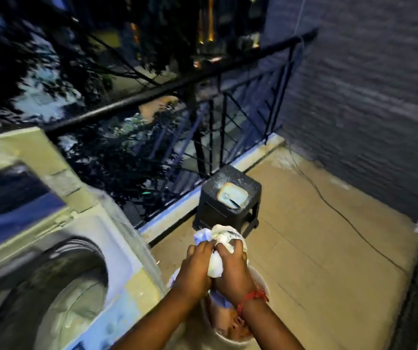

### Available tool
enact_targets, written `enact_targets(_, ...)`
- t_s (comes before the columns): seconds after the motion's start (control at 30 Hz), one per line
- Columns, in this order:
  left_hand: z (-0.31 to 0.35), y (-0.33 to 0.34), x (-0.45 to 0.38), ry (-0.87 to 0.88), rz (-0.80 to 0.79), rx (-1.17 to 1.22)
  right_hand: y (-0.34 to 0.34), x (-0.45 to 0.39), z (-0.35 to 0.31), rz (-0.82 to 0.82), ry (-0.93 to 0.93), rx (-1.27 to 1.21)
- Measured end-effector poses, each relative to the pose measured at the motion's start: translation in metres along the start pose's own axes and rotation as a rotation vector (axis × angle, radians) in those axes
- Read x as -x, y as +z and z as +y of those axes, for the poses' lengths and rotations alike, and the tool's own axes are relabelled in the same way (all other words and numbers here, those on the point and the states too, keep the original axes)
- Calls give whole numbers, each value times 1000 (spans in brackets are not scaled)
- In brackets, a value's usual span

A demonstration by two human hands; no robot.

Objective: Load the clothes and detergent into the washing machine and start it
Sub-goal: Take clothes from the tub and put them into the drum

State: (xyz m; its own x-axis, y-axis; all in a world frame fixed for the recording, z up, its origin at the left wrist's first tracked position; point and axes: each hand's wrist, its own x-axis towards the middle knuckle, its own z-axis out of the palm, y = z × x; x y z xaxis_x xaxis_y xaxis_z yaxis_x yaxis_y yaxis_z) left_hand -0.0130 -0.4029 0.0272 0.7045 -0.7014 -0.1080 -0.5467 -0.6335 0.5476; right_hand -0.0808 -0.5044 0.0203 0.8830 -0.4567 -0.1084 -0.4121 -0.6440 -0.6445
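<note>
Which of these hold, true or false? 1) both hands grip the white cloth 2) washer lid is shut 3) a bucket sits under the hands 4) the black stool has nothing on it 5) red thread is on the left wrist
1) True: the left hand and right hand both clutch the white cloth.
2) False: the washing machine has its lid raised and the drum open.
3) True: a bucket with more clothes sits below the hands.
4) False: the black stool carries a small tray-like item.
5) False: the red thread is on the right wrist.
</note>
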Motion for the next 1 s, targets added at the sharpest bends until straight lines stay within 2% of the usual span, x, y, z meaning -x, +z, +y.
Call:
enact_targets(0.1, -20, -49, 21, -19, 152, 33, 10, -10, -51, 31, -155, -65)
enact_targets(0.3, -90, -135, 75, -198, 403, 13, 57, -22, -172, -45, -429, -65)
enact_targets(0.53, -194, -201, 163, -407, 592, 1, 151, 2, -300, -223, -620, -88)
enact_targets(0.73, -278, -212, 221, -549, 585, -22, 231, 27, -355, -370, -660, -62)
enact_targets(1.0, -323, -185, 237, -695, 392, -13, 294, 26, -344, -508, -619, 70)
